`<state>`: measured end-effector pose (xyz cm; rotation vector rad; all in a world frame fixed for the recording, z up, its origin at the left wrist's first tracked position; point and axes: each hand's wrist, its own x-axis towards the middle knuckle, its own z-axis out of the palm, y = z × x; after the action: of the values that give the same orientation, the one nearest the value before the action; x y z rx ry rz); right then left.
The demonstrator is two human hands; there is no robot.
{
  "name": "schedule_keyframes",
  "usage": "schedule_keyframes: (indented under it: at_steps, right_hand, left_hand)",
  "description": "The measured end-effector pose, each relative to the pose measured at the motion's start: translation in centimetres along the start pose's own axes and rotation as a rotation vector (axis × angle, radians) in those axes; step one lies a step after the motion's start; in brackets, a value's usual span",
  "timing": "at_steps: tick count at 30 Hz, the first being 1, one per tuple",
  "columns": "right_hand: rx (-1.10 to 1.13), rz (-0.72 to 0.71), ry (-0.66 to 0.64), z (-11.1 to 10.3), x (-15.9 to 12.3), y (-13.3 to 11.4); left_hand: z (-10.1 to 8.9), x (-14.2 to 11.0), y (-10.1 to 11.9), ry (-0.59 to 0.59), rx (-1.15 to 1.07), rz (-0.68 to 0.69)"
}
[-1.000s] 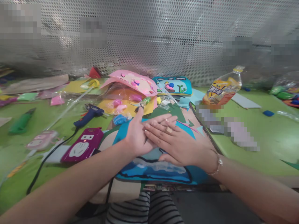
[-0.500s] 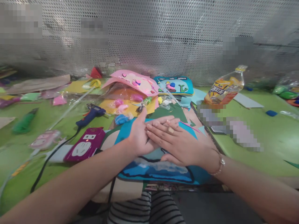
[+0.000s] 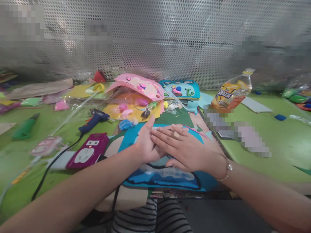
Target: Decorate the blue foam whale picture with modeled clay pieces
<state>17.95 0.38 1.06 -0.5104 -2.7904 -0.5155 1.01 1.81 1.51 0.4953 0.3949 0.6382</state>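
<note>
My left hand (image 3: 146, 145) is turned palm up with its thumb raised and its fingers stretched out. Across its palm and fingers lies my right hand (image 3: 184, 149), flat, palm down, fingers extended. The two palms touch or nearly touch, and whatever may be between them is hidden. A tan band is around one right finger, and a bracelet (image 3: 228, 170) circles that wrist. Beneath both hands rests a blue craft sheet (image 3: 165, 178) with a black wavy outline and white and blue patches. A blue lump in plastic wrap (image 3: 126, 124) sits just beyond my left thumb.
On the left are a blue glue gun (image 3: 93, 121), a purple power socket (image 3: 88, 152) with a black cable, and a green cutter (image 3: 26, 127). Pink (image 3: 138, 86) and blue decorated sheets (image 3: 181, 89) stand behind wrapped clay lumps. A drink bottle (image 3: 232, 92) stands at back right.
My right hand has slid slightly over my left, covering more of its fingers. Both hands stay pressed together above the blue sheet. The view shifts a little.
</note>
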Motion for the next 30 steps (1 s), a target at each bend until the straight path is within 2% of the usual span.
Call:
schedule_keyframes:
  at_steps: [3, 7, 11, 12, 15, 19, 22, 23, 27, 30]
  right_hand:
    - [-0.004, -0.001, 0.0, -0.16, 0.02, -0.04]
    - [-0.001, 0.004, -0.016, -0.16, 0.16, -0.02]
    - [-0.03, 0.006, 0.001, -0.09, 0.0, 0.09]
    - [-0.035, 0.005, 0.006, -0.08, -0.05, 0.12]
    - [-0.032, 0.002, 0.01, -0.09, -0.12, 0.15]
    - [-0.033, 0.015, -0.001, -0.16, 0.01, 0.02]
    - [-0.025, 0.008, -0.003, -0.15, 0.1, -0.09]
    - [-0.021, 0.007, -0.002, -0.13, 0.1, -0.1]
    - [-0.02, 0.014, 0.008, -0.06, 0.04, -0.11]
    - [-0.006, 0.007, 0.005, -0.05, 0.05, -0.15]
  left_hand:
    - [0.46, -0.13, -0.06, -0.02, -0.017, 0.158]
    - [0.53, 0.02, -0.5, 0.019, -0.064, -0.064]
    - [0.57, -0.11, -0.37, -0.002, -0.093, 0.093]
    - [0.62, -0.19, -0.31, 0.01, -0.096, 0.09]
    - [0.75, -0.32, -0.22, 0.047, -0.087, -0.03]
    - [0.77, -0.26, -0.27, 0.007, -0.094, 0.089]
    - [0.74, -0.19, -0.3, 0.052, -0.09, -0.024]
    - [0.75, -0.19, -0.27, 0.059, -0.087, -0.023]
    - [0.92, -0.27, -0.06, 0.01, -0.083, 0.133]
    - [0.98, -0.34, -0.07, -0.01, -0.08, 0.07]
